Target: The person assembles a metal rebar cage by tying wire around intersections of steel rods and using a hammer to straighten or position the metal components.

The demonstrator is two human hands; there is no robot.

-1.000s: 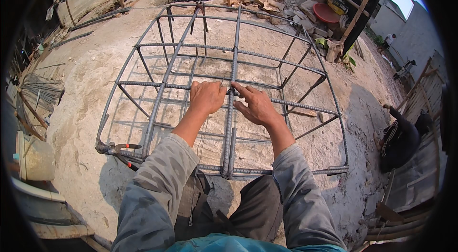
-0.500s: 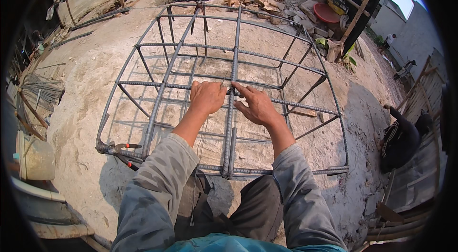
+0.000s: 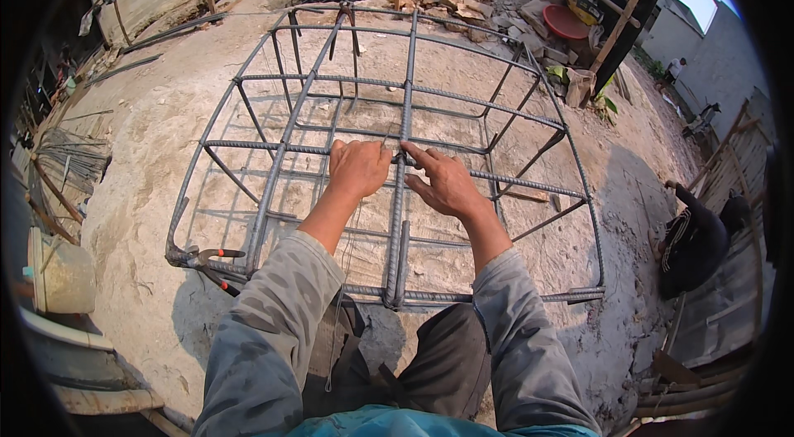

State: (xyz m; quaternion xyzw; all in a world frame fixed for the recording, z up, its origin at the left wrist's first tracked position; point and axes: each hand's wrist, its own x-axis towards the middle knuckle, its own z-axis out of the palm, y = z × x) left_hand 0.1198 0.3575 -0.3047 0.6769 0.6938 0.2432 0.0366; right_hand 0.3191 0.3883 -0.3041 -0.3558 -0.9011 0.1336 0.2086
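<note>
A rebar cage (image 3: 407, 48) of ribbed steel bars stands on the pale ground before me. At its middle crossing, my left hand (image 3: 361, 168) is closed, with thin tie wire (image 3: 335, 346) trailing from beneath it towards my lap. A short wire end sticks up beside its fingertips. From the other side, my right hand (image 3: 447, 185) touches the crossing with its stretched index finger, thumb apart; I see nothing held in it. Pincers (image 3: 217, 265) with orange-tipped handles hang on the cage's near left corner. The knot itself is mostly hidden by my fingers.
A pale bucket (image 3: 62, 272) stands at the left, below a bundle of rods (image 3: 73, 157). Rubble and a red basin (image 3: 566, 22) lie at the far right. A crouching person in dark clothes (image 3: 699, 238) is at the right; another person (image 3: 676, 71) stands farther off.
Both hands keep their place at the crossing. The loose wire hanging over my lap has swung slightly left.
</note>
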